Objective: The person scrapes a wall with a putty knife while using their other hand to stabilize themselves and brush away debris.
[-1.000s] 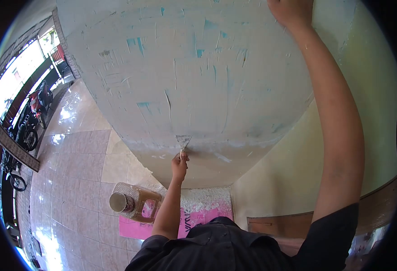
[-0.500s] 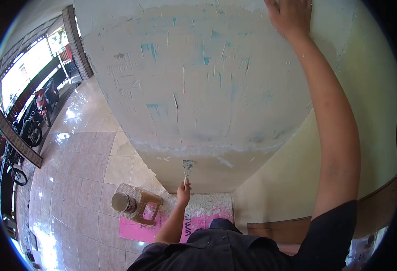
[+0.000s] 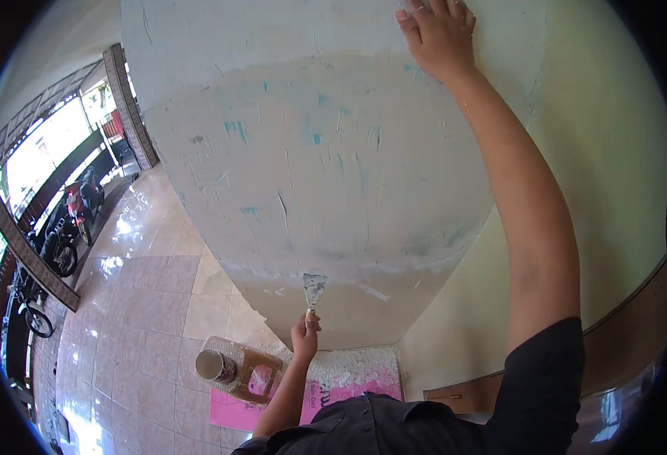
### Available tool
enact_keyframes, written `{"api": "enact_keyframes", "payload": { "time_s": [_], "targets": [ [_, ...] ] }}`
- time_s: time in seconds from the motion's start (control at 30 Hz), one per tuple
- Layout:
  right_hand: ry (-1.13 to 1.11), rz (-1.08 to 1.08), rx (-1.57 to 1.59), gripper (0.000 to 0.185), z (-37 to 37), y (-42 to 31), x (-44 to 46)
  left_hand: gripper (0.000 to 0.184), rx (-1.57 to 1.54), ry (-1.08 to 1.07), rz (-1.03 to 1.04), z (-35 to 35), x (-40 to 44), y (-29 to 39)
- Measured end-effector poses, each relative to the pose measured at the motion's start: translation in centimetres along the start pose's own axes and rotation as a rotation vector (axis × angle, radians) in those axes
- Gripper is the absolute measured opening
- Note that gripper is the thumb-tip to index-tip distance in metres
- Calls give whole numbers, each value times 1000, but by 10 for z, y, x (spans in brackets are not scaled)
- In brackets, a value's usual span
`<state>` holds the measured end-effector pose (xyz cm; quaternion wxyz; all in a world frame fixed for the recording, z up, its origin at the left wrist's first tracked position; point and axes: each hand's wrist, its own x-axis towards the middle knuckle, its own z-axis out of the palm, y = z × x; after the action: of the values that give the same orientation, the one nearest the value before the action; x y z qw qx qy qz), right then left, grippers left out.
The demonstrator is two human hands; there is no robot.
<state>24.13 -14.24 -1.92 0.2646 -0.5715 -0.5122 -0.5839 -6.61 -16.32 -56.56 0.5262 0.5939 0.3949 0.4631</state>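
Grey-white wall [image 3: 318,174]: scraping appears under way. Left hand [image 3: 305,337] clamps scraper [image 3: 314,291]; right hand [image 3: 443,47], fingers apart, lies far right. Next stroke likely calls for even pressure.

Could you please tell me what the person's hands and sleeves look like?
The left hand and right hand are bare, with no gloves or watches visible. The person wears a dark, nearly black shirt with buttons down the front; its short right sleeve ends above the elbow.
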Motion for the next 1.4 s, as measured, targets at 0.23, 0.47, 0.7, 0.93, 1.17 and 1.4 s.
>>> {"api": "enact_keyframes", "payload": {
  "time_s": [0.23,0.47,0.7,0.93,1.17,1.4],
  "targets": [
    [-16,-40,-132,48,11,19,2,48,-76,22,125,-13,10,58],
    [-120,-38,-192,45,-21,44,36,49,-62,-9,189,-7,11,98],
    [289,294,7,44,0,75,31,50,-107,-50,273,0,21,140],
    [506,70,-237,30,9,56,-62,46,-306,-154,331,28,39,203],
    [-4,379,952,21,-25,-53,-225,52,-124,-332,408,77,27,241],
    [-360,428,1535,54,-37,-105,-289,54,-73,-251,427,99,24,225]
  ]
}}
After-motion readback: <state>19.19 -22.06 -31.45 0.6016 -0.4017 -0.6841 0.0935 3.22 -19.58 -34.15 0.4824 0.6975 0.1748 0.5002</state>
